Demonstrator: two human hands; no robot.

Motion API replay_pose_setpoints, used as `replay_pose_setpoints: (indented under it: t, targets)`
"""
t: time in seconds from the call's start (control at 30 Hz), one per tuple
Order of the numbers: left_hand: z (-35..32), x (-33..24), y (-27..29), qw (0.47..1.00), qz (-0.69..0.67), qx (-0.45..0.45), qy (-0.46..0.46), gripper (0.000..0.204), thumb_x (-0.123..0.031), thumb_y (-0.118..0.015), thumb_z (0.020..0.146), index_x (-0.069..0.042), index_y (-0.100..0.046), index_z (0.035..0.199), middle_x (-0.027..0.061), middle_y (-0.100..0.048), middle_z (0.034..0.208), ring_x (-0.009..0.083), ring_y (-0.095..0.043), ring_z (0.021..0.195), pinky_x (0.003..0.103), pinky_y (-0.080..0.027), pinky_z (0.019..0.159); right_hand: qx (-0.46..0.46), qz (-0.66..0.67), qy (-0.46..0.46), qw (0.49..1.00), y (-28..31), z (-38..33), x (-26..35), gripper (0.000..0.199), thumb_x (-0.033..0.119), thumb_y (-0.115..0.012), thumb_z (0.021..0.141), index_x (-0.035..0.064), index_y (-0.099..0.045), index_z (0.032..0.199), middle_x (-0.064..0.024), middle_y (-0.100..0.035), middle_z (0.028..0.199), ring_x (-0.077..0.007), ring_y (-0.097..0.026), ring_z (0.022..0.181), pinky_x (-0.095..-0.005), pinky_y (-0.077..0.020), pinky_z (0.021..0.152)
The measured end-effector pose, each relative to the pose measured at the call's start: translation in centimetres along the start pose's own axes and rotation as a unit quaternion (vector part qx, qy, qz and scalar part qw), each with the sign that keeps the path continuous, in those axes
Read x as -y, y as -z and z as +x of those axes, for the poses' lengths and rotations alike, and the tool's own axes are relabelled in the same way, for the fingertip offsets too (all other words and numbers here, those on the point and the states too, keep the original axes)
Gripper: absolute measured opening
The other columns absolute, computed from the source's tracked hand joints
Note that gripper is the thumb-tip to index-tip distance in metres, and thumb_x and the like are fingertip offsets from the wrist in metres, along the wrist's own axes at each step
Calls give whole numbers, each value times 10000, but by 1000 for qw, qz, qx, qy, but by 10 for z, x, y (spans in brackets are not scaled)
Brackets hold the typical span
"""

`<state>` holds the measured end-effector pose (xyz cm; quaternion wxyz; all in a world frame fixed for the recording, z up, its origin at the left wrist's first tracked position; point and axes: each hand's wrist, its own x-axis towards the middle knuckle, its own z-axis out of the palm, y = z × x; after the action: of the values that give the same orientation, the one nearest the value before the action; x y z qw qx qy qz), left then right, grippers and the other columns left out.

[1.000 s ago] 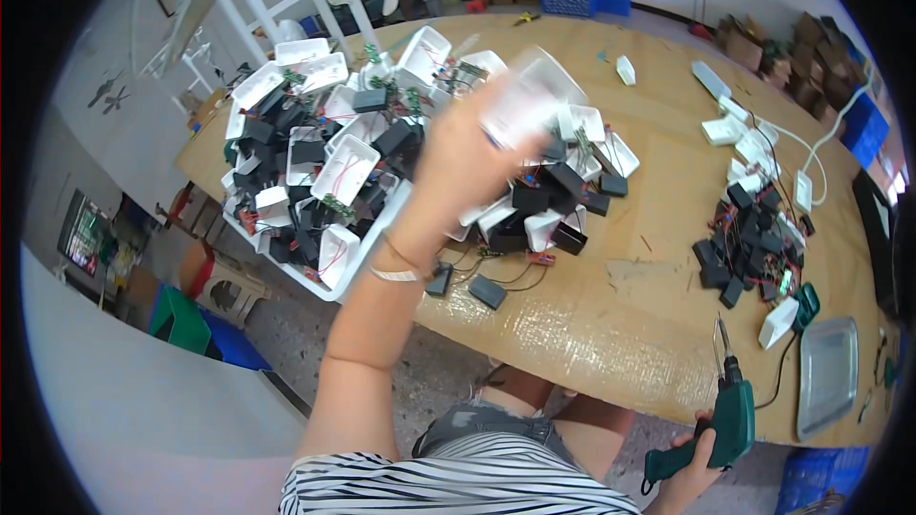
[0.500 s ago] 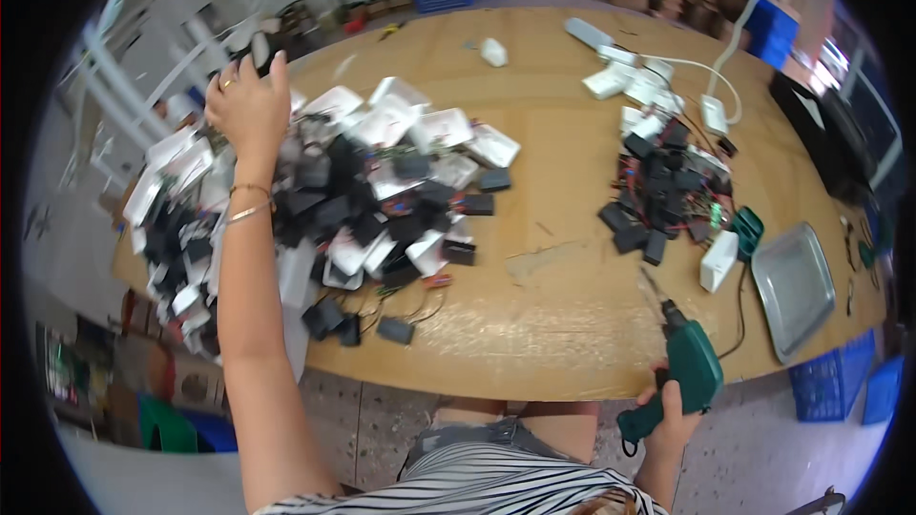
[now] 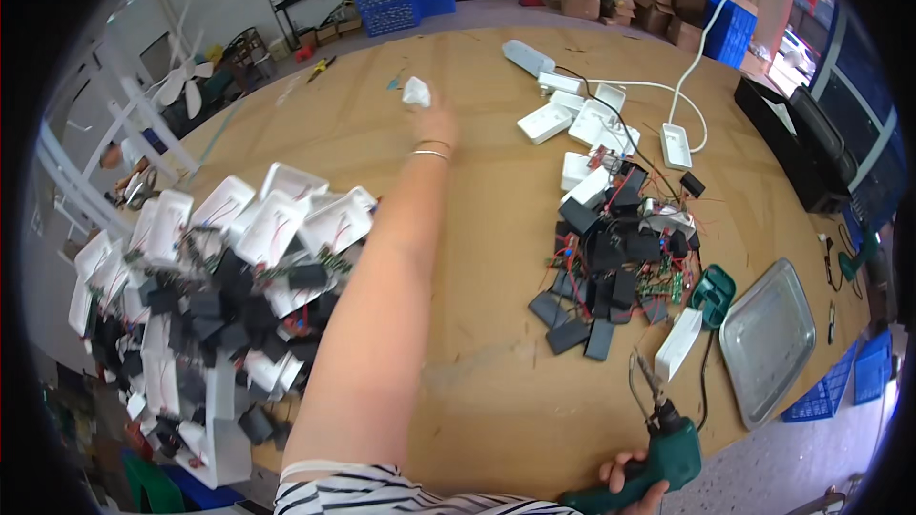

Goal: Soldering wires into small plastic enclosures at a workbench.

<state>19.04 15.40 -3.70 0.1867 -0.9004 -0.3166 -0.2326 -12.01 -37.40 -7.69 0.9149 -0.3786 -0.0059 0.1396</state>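
My left hand (image 3: pixel 436 124) stretches far across the table to a small white lumpy thing (image 3: pixel 416 92). The fingertips are at its near side, but they are smeared and partly hidden, so I cannot tell if they grip it. At the table's front edge, my right hand (image 3: pixel 630 479) is wrapped round the handle of a dark green pistol-grip soldering gun (image 3: pixel 676 453). Its metal tip points up and away, near a white box-shaped piece (image 3: pixel 678 344). Black blocks with red wires and green circuit boards form a pile (image 3: pixel 611 257) beyond the tip.
A big heap of white plastic cases (image 3: pixel 272 229) and black blocks lies at left. Several white cases (image 3: pixel 546 122) and a white power strip (image 3: pixel 676 146) lie far right. A green holder (image 3: pixel 714 296), a metal tray (image 3: pixel 769 343) and a long black box (image 3: pixel 797 143) line the right side.
My left hand has moved from above the left heap rightward to the small white thing. The view has turned. My right hand still holds the soldering gun.
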Motion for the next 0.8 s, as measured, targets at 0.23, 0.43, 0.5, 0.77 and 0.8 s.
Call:
replay_pose_setpoints:
  t: [0.23, 0.43, 0.5, 0.77, 0.8]
  targets:
    - [39, 54, -74, 990, -94, 103, -7, 374, -138, -408, 855, -85, -473, 1219, 116, -456, 1291, 330, -590, 966, 436, -487, 800, -124, 47, -72, 989, -42, 12, 16, 695, 541, -621, 746, 29, -422, 1172, -104, -513, 1070, -196, -461, 767, -362, -386, 792]
    - [-20, 2, 18, 964, -122, 186, -147, 226, -75, -439, 822, 41, -622, 887, 224, -624, 911, 322, -627, 859, 391, -518, 706, -63, 22, -22, 997, -25, 16, 11, 635, 524, -565, 800, 29, -426, 1172, -108, -523, 1061, -150, -469, 712, -341, -386, 742]
    - [-73, -18, 69, 933, -90, 188, -293, 179, -48, -478, 785, 36, -626, 841, 221, -622, 857, 323, -634, 787, 386, -521, 665, 8, -10, 20, 1000, -20, 19, 10, 590, 528, -497, 849, 27, -433, 1154, -108, -528, 1052, -117, -480, 663, -315, -400, 688]
    - [-261, 10, 238, 878, -166, 216, -394, 89, -14, -484, 759, 36, -537, 811, 168, -564, 800, 313, -609, 705, 384, -510, 605, 62, -15, 21, 998, -22, 20, 8, 530, 475, -450, 891, 14, -456, 1153, -102, -508, 1062, -129, -468, 730, -306, -399, 726]
    - [-278, 19, 245, 873, -164, 213, -407, 87, -14, -493, 746, 30, -536, 808, 158, -562, 786, 301, -609, 693, 373, -510, 598, 71, -21, 28, 997, -22, 21, 8, 525, 465, -443, 898, 6, -453, 1152, -103, -508, 1056, -130, -469, 734, -304, -403, 732]
